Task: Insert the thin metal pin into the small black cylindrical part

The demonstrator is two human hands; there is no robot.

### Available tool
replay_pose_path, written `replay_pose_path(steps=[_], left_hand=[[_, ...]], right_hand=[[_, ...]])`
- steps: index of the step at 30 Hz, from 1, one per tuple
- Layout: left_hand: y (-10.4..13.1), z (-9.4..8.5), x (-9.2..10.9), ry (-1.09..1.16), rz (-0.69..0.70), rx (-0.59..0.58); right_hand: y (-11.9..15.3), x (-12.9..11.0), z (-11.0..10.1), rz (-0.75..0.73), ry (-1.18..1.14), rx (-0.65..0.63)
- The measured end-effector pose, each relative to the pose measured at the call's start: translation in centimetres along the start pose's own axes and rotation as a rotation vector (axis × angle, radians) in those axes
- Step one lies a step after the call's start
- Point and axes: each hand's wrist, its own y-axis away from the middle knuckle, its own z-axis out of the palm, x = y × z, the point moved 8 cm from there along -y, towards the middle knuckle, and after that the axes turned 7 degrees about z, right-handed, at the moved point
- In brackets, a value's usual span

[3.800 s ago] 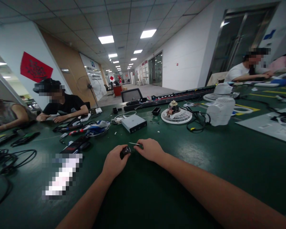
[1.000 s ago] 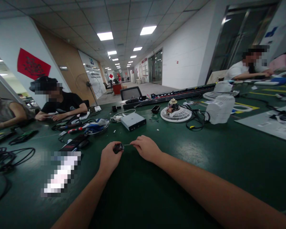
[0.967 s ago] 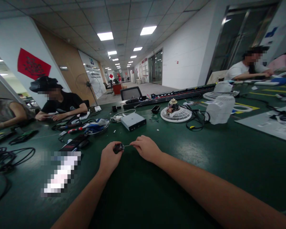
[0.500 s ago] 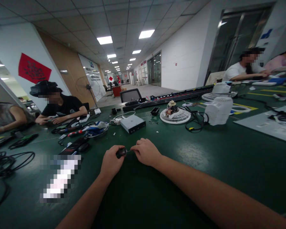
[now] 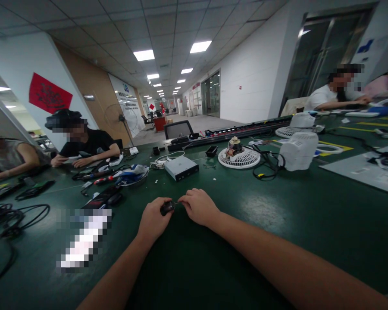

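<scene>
Fingers of my left hand (image 5: 153, 218) are wrapped round a short dark cylindrical piece (image 5: 168, 208), just above the green table. From its right end a thin shaft (image 5: 176, 203) points toward my right hand (image 5: 198, 206). The thumb and index fingertip of that hand are pinched together at the shaft's far tip. Whether the cylinder is a tool handle or a motor is too small to tell. Beyond both hands lies a grey optical disc drive (image 5: 181, 167), its black front facing me.
A white fan grille with exposed motor parts (image 5: 239, 157), a black cable (image 5: 269, 165) and a white housing (image 5: 299, 151) stand at right. On the left lie a pixelated bright slab (image 5: 86, 241), dark cables (image 5: 16, 219) and tools. Co-workers sit at both sides.
The dark cylinder has turned slightly in my left hand, its end now facing more toward me. My right fingers still pinch at the shaft tip. The whole view has shifted a little.
</scene>
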Motion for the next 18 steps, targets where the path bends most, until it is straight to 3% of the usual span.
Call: replay_pose_path(steps=[9, 14, 18], left_hand=[[0.1, -0.4, -0.2, 0.0, -0.009, 0.034], [0.1, -0.3, 0.8, 0.007, 0.06, 0.005], [0.1, -0.2, 2.0, 0.005, 0.16, -0.048]], right_hand=[[0.0, 1.5, -0.6, 0.191, -0.053, 0.118], [-0.5, 2.2, 0.5, 0.22, -0.403, 0.012], [-0.7, 2.2, 1.4, 0.189, -0.495, -0.055]])
